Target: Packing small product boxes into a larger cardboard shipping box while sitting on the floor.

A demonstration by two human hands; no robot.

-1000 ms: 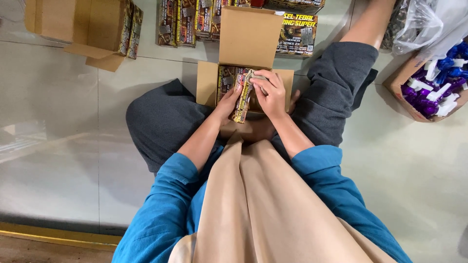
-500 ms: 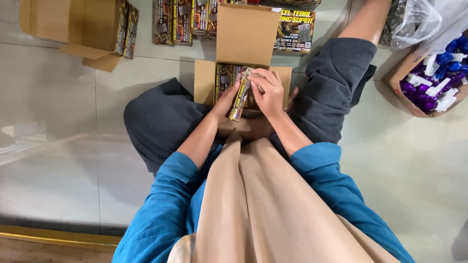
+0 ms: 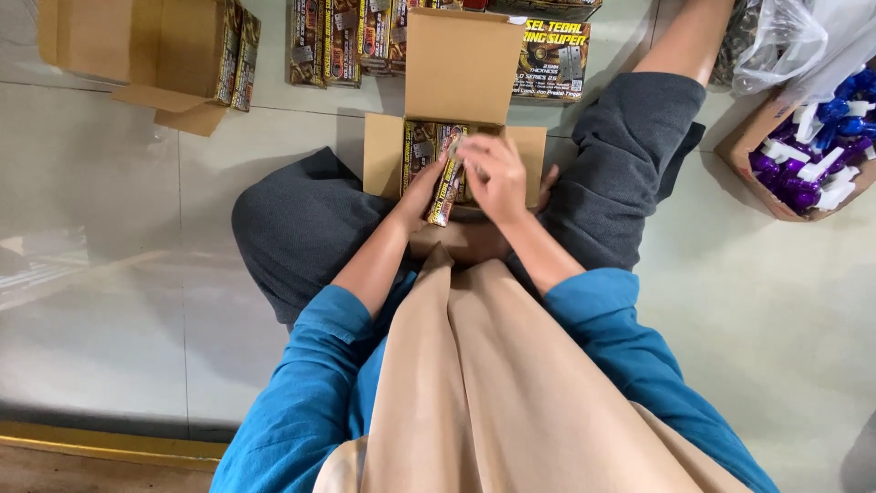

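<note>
I sit cross-legged on a tiled floor with an open cardboard box (image 3: 381,153) between my knees. Both hands hold one flat, narrow printed packet (image 3: 444,194) on edge over the box opening. My left hand (image 3: 422,190) supports it from below and the left. From the right, my right hand (image 3: 491,173) covers its top, fingers curled over it. Inside the box (image 3: 420,151) stand similar packets in a row. The box's back flap (image 3: 461,68) stands upright behind my hands.
A row of similar printed packets (image 3: 333,41) lies on the floor behind the box. A second cardboard box (image 3: 146,55) sits at far left. At right, a carton (image 3: 803,155) holds purple and white spray bottles, with a clear plastic bag (image 3: 785,36) above it.
The view has shifted slightly. My hands and the packet stay over the box opening, the packet a little lower and closer to the packets inside.
</note>
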